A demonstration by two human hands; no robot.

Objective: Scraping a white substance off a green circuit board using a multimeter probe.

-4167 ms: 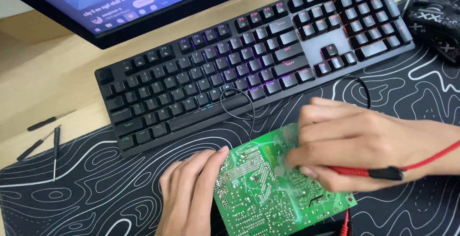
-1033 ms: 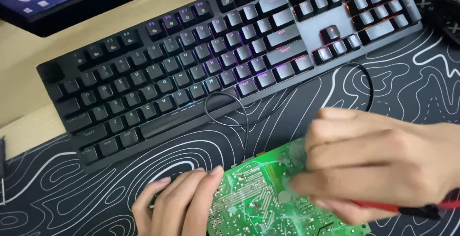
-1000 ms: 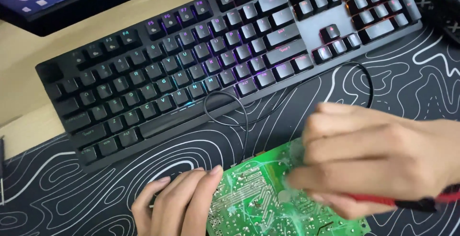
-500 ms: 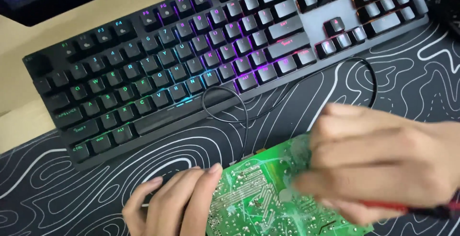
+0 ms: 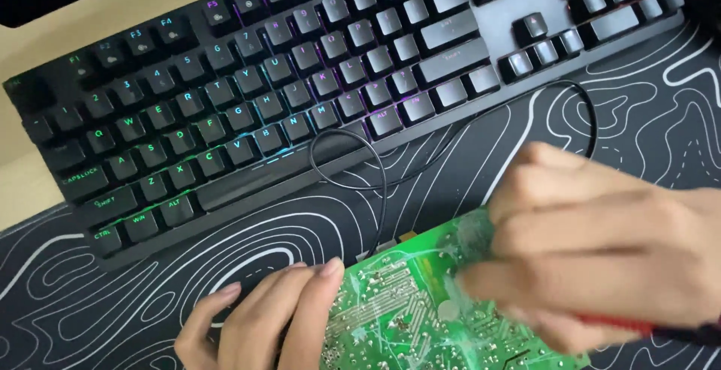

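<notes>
Two hands work a green circuit board (image 5: 409, 314), solder side up, at the near edge of a black line-patterned desk mat (image 5: 188, 265): left hand (image 5: 259, 325) flat with fingers together steadying its edge, right hand (image 5: 601, 253) pinching a red-handled tool (image 5: 646, 329) over it, below a backlit black keyboard (image 5: 300, 77) and looping black cable (image 5: 375, 167).
</notes>
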